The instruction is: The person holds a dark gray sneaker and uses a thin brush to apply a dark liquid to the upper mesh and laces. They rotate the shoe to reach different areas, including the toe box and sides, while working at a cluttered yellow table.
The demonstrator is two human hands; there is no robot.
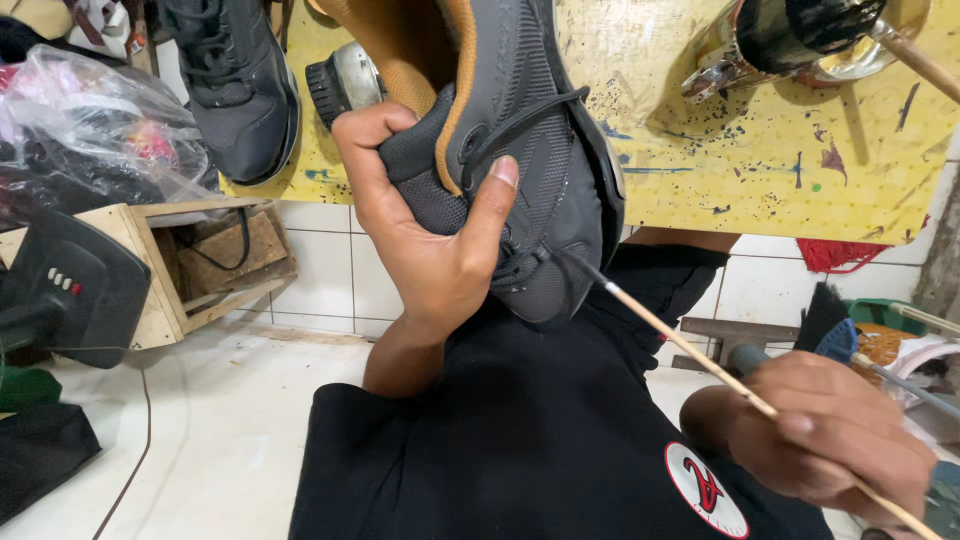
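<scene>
My left hand (425, 225) grips a dark grey mesh shoe (530, 150) with a tan orange lining, thumb across its laced upper, holding it up over my lap. My right hand (820, 440) at the lower right pinches a thin wooden-handled brush (680, 345). The brush's dark tip touches the shoe's side near the toe end. A black garment with a round red and white patch (705, 490) covers my lap below both hands.
A yellow paint-spattered board (760, 150) lies ahead with a metal tin (800, 40) holding black liquid and a stick. A second black shoe (235, 90) rests at the upper left, beside a plastic bag (90, 130), a wooden crate (200, 260) and a black device (65, 290).
</scene>
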